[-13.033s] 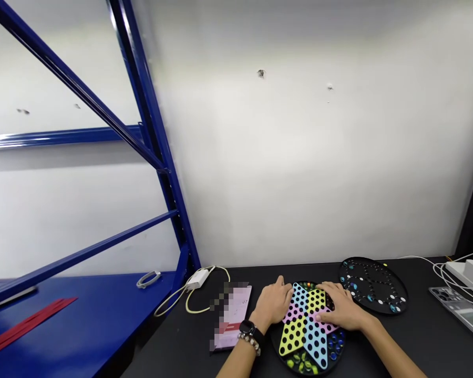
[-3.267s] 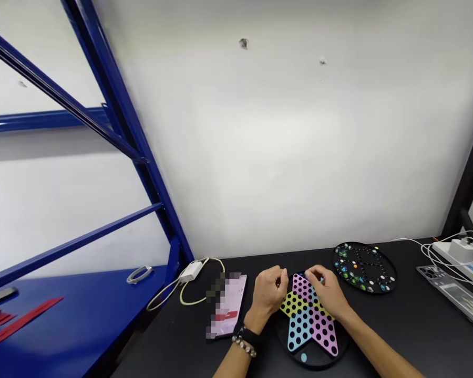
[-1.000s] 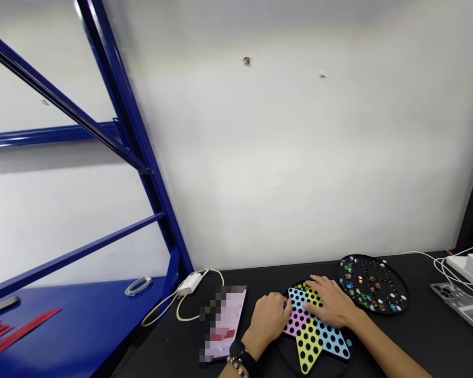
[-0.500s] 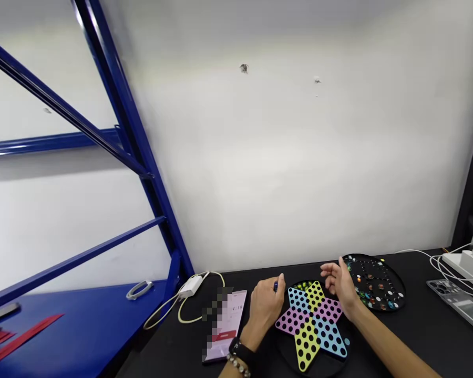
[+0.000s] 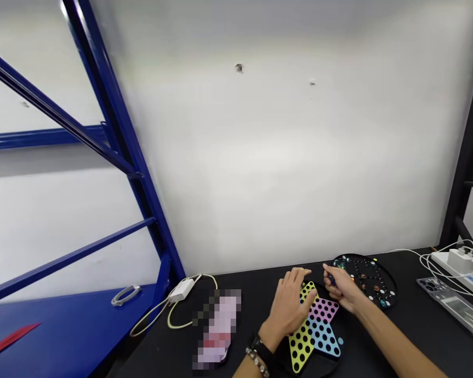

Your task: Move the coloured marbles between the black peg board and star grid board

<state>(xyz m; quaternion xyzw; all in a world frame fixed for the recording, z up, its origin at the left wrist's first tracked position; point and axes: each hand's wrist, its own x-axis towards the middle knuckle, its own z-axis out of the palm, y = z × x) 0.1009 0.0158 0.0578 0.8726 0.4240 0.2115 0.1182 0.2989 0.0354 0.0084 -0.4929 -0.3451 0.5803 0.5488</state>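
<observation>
A colourful star-shaped peg board (image 5: pixel 317 336) with yellow, pink and blue points lies on a round black tray near the table's front edge. My left hand (image 5: pixel 289 304) lies over the star's left side, fingers stretched forward, open. My right hand (image 5: pixel 341 289) hovers at the star's far right edge with its fingertips pinched together; something small and dark shows between them, too small to name. Just beyond it sits a second round black board (image 5: pixel 368 273) dotted with coloured marbles.
A blurred-out phone (image 5: pixel 216 331) lies left of the star board on the black table (image 5: pixel 378 362). A white charger (image 5: pixel 181 289) with looped cable sits behind it. Blue shelving (image 5: pixel 118 136) stands at left. A power strip (image 5: pixel 461 261) and a clear case (image 5: pixel 453 304) lie right.
My left hand has moved right from beside the phone onto the star board and flattened out. My right hand has closed from spread fingers into a pinch. The view has shifted slightly.
</observation>
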